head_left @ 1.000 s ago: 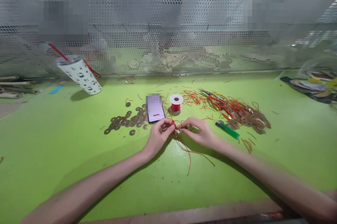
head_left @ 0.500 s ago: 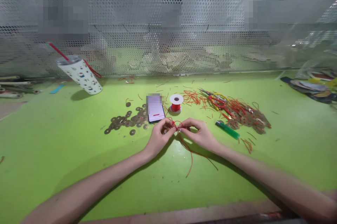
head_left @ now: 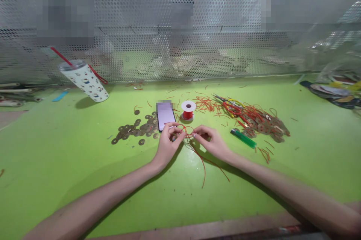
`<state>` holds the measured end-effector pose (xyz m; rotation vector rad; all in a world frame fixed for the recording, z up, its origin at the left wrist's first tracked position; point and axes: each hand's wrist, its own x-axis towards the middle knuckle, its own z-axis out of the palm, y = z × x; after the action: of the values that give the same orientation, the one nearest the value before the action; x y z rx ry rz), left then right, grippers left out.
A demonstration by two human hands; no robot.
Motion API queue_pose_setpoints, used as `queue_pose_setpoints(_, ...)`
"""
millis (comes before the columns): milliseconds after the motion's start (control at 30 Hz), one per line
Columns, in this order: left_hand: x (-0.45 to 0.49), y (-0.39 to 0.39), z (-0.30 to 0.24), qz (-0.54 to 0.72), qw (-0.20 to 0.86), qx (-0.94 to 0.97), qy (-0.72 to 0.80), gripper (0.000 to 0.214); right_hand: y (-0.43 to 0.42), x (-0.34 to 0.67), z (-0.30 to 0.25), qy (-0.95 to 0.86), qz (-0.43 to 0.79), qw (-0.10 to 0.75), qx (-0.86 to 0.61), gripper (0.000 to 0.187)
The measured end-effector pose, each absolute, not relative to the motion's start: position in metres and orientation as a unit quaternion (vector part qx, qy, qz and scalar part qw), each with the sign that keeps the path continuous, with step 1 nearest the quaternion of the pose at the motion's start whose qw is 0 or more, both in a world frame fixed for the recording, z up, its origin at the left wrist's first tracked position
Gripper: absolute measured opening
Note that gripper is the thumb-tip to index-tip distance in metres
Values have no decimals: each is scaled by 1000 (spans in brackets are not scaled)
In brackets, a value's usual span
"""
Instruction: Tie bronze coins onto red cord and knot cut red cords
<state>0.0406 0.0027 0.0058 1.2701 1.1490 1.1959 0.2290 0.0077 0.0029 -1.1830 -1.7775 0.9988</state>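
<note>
Between thumb and fingers, my left hand (head_left: 170, 140) pinches a thin red cord (head_left: 202, 161). My right hand (head_left: 207, 138) pinches another part of it, a short way to the right. A small loop of the cord spans the gap between my fingertips, and two loose ends trail down over the green table. Just beyond my left hand lies a phone (head_left: 166, 115) with its screen lit. A spool of red cord (head_left: 188, 111) stands upright behind both hands. To the right of my right hand rests a green lighter (head_left: 244, 138).
Holed coins (head_left: 128, 131) lie scattered at left; another coin pile (head_left: 270, 127) with red cords is at right, beside scissors (head_left: 229, 106). A patterned tumbler (head_left: 86, 82) with a straw leans at far left. A perforated metal screen (head_left: 135, 37) borders the table's back.
My hands have drawn slightly apart, and the cord loop between them shows wider. The trailing ends have shifted a little.
</note>
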Motion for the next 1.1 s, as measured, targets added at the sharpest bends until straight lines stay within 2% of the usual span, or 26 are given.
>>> queue_pose_setpoints(100,40,3,6,497,499,529,473,35,8,230,9,-731,315,409,-446,18)
queue_pose_setpoints(167,41,2,6,496,493,539,470,33,9,231,11,-737,308,417,-434,21)
queue_pose_setpoints(400,42,-2,8,474,453,599,461,28,8,230,6,-662,464,387,-443,29)
queue_pose_setpoints(533,42,-3,8,476,437,607,462,27,7,228,9,-650,479,381,-450,31)
queue_pose_setpoints(700,42,-3,7,475,434,612,461,29,5,225,13,-670,482,342,-450,26)
queue_pose_setpoints(933,43,-4,6,461,430,630,454,32,4,223,8,-671,484,352,-439,20)
queue_pose_setpoints(1100,41,-6,8,465,324,681,463,20,3,222,5,-648,496,373,-441,21)
